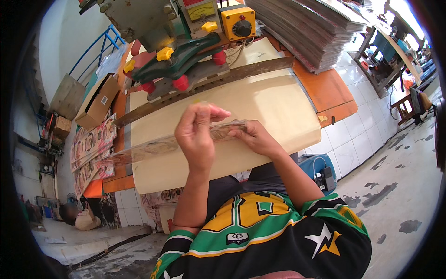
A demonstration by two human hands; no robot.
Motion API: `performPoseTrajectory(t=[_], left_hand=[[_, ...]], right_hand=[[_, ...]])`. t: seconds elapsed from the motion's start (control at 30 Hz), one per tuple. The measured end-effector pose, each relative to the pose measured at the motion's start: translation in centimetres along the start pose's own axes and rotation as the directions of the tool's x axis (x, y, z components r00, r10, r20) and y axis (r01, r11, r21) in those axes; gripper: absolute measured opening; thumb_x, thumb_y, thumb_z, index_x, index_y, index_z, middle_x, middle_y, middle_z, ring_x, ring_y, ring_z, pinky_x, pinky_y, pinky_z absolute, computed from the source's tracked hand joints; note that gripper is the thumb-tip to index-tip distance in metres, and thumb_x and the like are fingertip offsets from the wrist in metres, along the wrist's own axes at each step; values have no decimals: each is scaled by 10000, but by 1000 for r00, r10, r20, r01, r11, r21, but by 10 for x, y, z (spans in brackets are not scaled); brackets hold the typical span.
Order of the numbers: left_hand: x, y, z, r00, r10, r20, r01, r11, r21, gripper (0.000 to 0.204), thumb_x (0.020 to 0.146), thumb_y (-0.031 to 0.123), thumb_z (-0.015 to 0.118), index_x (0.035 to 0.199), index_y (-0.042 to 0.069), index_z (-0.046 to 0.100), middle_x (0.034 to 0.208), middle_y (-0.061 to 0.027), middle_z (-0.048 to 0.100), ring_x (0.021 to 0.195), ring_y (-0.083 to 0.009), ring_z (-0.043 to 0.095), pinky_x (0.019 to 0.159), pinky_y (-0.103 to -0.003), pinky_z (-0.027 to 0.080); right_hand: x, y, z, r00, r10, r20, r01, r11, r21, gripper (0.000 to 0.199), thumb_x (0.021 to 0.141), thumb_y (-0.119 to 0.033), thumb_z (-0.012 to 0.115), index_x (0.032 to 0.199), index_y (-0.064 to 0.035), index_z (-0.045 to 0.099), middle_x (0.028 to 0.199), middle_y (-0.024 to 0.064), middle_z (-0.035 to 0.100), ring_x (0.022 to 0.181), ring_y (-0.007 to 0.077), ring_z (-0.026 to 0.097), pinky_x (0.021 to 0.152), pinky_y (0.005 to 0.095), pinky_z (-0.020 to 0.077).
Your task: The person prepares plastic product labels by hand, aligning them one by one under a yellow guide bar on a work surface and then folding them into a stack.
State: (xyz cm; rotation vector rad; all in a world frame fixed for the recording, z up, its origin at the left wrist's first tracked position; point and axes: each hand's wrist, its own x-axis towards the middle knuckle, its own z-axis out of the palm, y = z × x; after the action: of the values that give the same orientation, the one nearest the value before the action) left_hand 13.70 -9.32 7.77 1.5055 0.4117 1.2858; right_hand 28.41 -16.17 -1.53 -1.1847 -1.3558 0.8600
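A long, clear plastic strip with printed patches (pixel 162 148) stretches from the left table edge toward my right hand (pixel 258 138). My right hand pinches its right end between thumb and fingers. Raised over the strip, my left hand (pixel 197 132) has its fingers bent and drawn together near the thumb. A small yellowish blur shows at its fingertips, too unclear to name. Beneath both hands lies a cream sheet (pixel 274 102) covering the tabletop. Beyond them stands a press machine with a dark green clamp arm (pixel 186 60), yellow knobs, red feet and a long metal bar (pixel 204 83).
A yellow control box (pixel 237 23) with a black dial sits at the back. To its right rises a tall stack of sheets (pixel 306 32). Printed plastic packaging (pixel 90 149) and a cardboard box (pixel 96 101) are at left. A blue container (pixel 318 169) stands below the table's right side.
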Motion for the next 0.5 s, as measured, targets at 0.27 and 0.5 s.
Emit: performPoseTrajectory(t=[0.27,0.5], left_hand=[[-2,0,-34,988,-144,-53,92,831,-548,153,1076,188,570,985,67,591,975,-64,647,924,-182,679,876,-340,590],[-9,21,-47,968,-72,-242,-46,892,-449,198,1086,231,551,987,63,587,981,-88,662,882,-224,696,849,-364,604]], right_hand=[[-1,-12,0,1000,-20,-11,19,997,-68,253,1023,-226,657,1142,-5,686,935,150,727,814,234,651,793,342,518],[-5,-43,-2,997,-61,43,68,978,-199,208,1000,-179,665,1116,-11,702,898,173,710,790,348,656,746,372,522]])
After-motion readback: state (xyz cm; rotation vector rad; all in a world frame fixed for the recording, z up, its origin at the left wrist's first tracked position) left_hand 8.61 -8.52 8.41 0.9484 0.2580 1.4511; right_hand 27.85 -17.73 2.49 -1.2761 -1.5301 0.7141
